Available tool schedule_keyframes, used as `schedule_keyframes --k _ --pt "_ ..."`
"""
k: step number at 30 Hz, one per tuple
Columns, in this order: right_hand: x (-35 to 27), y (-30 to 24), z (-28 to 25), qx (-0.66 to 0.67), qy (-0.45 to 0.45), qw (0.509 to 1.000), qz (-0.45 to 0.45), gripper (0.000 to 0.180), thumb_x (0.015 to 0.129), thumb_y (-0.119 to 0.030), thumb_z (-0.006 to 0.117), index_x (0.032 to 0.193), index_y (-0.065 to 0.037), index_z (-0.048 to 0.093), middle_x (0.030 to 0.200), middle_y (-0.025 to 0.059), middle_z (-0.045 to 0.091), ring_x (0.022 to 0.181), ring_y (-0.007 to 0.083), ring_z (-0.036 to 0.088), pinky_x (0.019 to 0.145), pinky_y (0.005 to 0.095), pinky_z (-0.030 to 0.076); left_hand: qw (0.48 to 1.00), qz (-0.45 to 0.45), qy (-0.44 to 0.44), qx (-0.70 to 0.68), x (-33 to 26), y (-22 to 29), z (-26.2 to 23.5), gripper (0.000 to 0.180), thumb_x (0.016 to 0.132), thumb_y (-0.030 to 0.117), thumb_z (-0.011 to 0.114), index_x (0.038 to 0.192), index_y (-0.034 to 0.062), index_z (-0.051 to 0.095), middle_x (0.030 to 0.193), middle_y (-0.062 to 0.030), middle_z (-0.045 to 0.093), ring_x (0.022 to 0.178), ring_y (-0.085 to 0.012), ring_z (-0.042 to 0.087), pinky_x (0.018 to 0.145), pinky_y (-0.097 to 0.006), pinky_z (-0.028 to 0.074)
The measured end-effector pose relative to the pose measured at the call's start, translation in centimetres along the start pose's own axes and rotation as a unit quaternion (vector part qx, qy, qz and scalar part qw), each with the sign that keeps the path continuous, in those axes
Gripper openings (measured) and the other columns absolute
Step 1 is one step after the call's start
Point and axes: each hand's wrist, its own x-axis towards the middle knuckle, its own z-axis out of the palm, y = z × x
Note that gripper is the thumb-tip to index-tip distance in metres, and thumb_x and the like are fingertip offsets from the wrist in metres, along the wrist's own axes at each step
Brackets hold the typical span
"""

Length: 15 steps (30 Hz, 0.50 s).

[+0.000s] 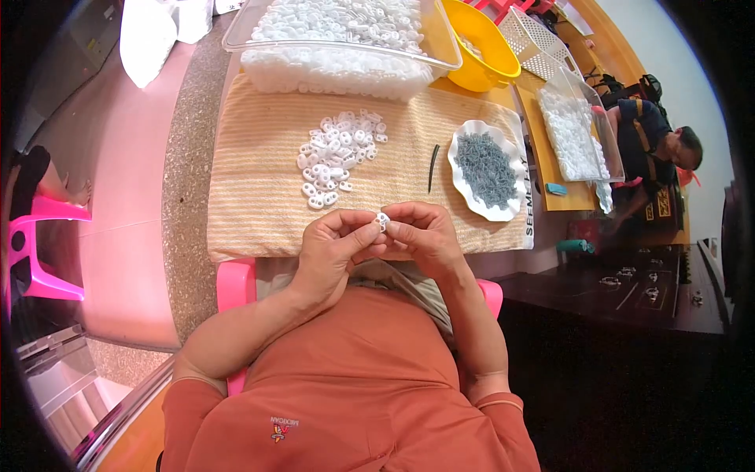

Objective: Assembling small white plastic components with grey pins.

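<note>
In front of my belly, at the near edge of the towel-covered table, both hands meet on one small white plastic piece with holes. My left hand pinches it between thumb and fingers from one side. From the other side my right hand grips it the same way; whether a smaller part is also in the fingers is hidden. Beyond my left hand lies a loose pile of similar white two-holed pieces. A white scalloped dish full of small grey parts stands beyond my right hand, beside a thin dark stick.
A clear bin heaped with white pieces stands at the back, next to a yellow basin. On the right are a white basket and another clear bin, with a person beyond. A pink stool stands left.
</note>
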Motion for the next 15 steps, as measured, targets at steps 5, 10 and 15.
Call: schedule_keyframes --k 5,10,15 --pt "-0.04 0.06 -0.06 -0.001 -0.01 1.0 -0.003 0.024 0.087 -0.002 0.062 0.111 0.003 0.06 0.096 0.0131 0.067 0.082 0.0187 0.068 0.073 0.0305 0.058 1.0 -0.001 0.003 0.002 -0.05 0.06 0.07 0.013 0.087 0.002 0.062 0.1 -0.0004 0.061 0.091 -0.0097 0.066 0.077 -0.0147 0.065 0.072 -0.026 0.058" --pt "-0.21 0.04 0.2 -0.004 -0.008 1.0 0.008 0.028 0.086 0.001 0.061 0.114 0.004 0.059 0.1 0.0126 0.067 0.084 0.0168 0.067 0.074 0.0297 0.059 1.0 -0.002 0.003 0.005 -0.01 0.11 0.05 0.013 0.087 0.003 0.063 0.1 0.0003 0.061 0.089 -0.0093 0.066 0.077 -0.0144 0.065 0.071 -0.025 0.058" --pt "-0.31 -0.19 0.51 -0.005 0.004 1.0 0.0 0.028 0.086 0.001 0.061 0.114 0.004 0.059 0.098 0.0122 0.067 0.082 0.0165 0.066 0.073 0.0304 0.059 1.0 -0.006 0.005 0.008 -0.05 0.24 0.26 0.013 0.087 0.003 0.063 0.1 0.0006 0.061 0.089 -0.0092 0.066 0.076 -0.0142 0.065 0.07 -0.025 0.058"
